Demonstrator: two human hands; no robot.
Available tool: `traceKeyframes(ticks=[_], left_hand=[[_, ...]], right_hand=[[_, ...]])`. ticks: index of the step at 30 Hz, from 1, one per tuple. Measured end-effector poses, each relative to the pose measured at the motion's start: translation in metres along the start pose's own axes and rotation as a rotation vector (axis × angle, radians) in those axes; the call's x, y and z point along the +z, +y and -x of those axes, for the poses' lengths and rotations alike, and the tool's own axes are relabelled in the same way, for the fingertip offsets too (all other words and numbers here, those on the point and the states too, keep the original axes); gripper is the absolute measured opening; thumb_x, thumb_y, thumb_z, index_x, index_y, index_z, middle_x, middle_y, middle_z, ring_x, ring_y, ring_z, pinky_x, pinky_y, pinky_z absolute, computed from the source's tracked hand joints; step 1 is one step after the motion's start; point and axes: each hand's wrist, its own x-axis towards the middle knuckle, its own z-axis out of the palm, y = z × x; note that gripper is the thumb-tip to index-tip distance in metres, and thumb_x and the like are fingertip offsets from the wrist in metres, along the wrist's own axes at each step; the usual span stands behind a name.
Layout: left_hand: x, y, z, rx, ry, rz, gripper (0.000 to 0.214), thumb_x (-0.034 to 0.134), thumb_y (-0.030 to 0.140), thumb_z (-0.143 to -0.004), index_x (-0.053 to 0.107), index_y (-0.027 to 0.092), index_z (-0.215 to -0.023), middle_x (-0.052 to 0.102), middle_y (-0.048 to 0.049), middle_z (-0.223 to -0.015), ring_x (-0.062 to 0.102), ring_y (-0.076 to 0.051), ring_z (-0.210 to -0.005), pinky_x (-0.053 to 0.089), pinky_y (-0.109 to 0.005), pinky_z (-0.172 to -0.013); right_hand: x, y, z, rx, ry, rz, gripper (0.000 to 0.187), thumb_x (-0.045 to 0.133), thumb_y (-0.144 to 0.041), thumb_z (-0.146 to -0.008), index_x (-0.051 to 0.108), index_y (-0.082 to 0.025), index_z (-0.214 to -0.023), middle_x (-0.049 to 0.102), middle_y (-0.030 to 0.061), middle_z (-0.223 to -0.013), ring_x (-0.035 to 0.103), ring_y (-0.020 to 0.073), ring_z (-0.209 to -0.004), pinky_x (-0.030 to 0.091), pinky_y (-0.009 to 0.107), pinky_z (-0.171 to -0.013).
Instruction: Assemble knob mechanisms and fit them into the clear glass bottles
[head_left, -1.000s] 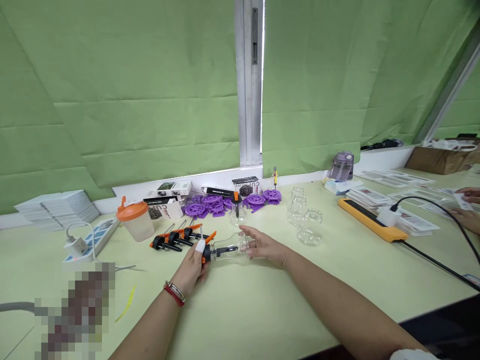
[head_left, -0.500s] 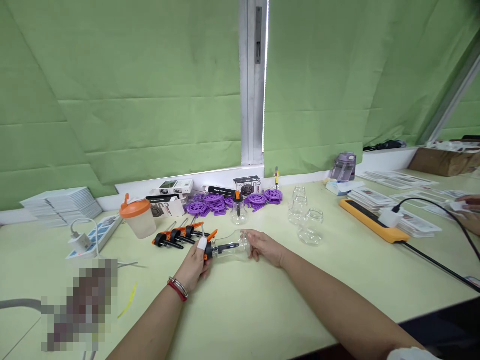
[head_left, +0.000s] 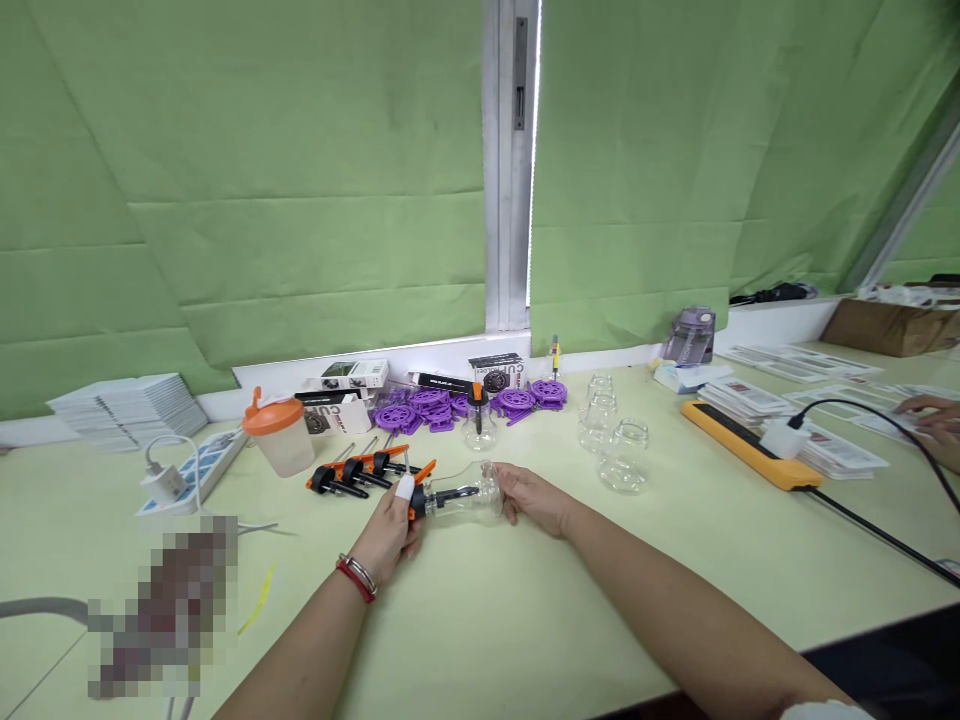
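Observation:
A clear bottle (head_left: 480, 482) lies sideways between my two hands, held above the table. My left hand (head_left: 388, 525) is closed around its black and orange dispenser top (head_left: 419, 500), whose black tube reaches inside the bottle. The thumb, with a white cover on it, presses near the orange lever. On the other side, my right hand (head_left: 529, 497) is closed on the bottle's base. Several loose black and orange dispenser tops (head_left: 352, 474) lie just beyond my left hand. Behind the held bottle stands another clear bottle (head_left: 480, 436) with such a top fitted.
Several clear open bottles (head_left: 623, 470) stand at right. Purple plastic wheel-shaped parts (head_left: 431, 407) and small boxes (head_left: 341, 412) line the back. An orange-lidded cup (head_left: 285, 445) and a white power strip (head_left: 214, 470) are left. An orange power strip (head_left: 742, 445) and another person's hand (head_left: 934, 425) are right.
My hands and the bottle stay almost as they were. The view has shifted very slightly. The other person's hand at far right has moved left over the printed sheets.

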Motion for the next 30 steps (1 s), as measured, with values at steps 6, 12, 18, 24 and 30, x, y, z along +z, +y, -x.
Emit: traceKeyframes(ticks=[6, 12, 18, 24, 30], left_hand=[[-0.003, -0.001, -0.002, -0.004, -0.024, 0.018, 0.048, 0.044, 0.067, -0.076, 0.046, 0.021, -0.088, 0.039, 0.0092, -0.049, 0.022, -0.006, -0.035, 0.025, -0.02, -0.032], [-0.003, -0.001, -0.001, -0.007, -0.017, 0.012, 0.044, 0.046, 0.065, -0.077, 0.045, 0.022, -0.085, 0.04, 0.009, -0.049, 0.023, -0.006, -0.035, 0.026, -0.02, -0.033], [-0.002, 0.002, 0.0, -0.005, -0.015, 0.025, 0.042, 0.046, 0.064, -0.078, 0.044, 0.022, -0.084, 0.039, 0.0093, -0.048, 0.022, -0.006, -0.034, 0.025, -0.02, -0.032], [-0.002, 0.001, -0.002, -0.011, 0.001, 0.018, 0.047, 0.042, 0.068, -0.077, 0.044, 0.022, -0.084, 0.038, 0.0091, -0.049, 0.024, -0.006, -0.035, 0.025, -0.02, -0.032], [-0.002, 0.0, -0.001, 0.015, -0.029, -0.005, 0.047, 0.044, 0.067, -0.077, 0.046, 0.021, -0.084, 0.038, 0.0096, -0.05, 0.023, -0.005, -0.034, 0.025, -0.019, -0.033]], right_hand=[[-0.004, -0.006, 0.009, 0.02, -0.067, -0.087, 0.08, 0.072, -0.041, -0.071, 0.029, -0.035, -0.138, 0.048, 0.0078, -0.122, 0.062, 0.0124, -0.073, 0.046, 0.025, -0.059], [0.0, 0.003, 0.0, 0.026, -0.018, -0.016, 0.055, 0.051, -0.06, -0.081, 0.05, -0.019, -0.118, 0.06, 0.0047, -0.083, 0.055, 0.0101, -0.055, 0.036, 0.02, -0.043], [-0.003, 0.003, 0.002, -0.028, -0.025, -0.001, 0.052, 0.059, -0.055, -0.079, 0.056, -0.019, -0.116, 0.058, 0.0033, -0.082, 0.054, 0.0097, -0.06, 0.039, 0.022, -0.05], [-0.004, -0.004, 0.007, 0.019, -0.032, -0.09, 0.077, 0.073, -0.041, -0.07, 0.036, -0.03, -0.136, 0.056, 0.0042, -0.101, 0.058, 0.01, -0.065, 0.041, 0.022, -0.052], [0.003, 0.0, -0.001, 0.036, 0.01, 0.004, 0.05, 0.049, -0.062, -0.081, 0.058, -0.016, -0.096, 0.056, 0.0004, -0.067, 0.048, 0.0076, -0.048, 0.03, 0.019, -0.04]])
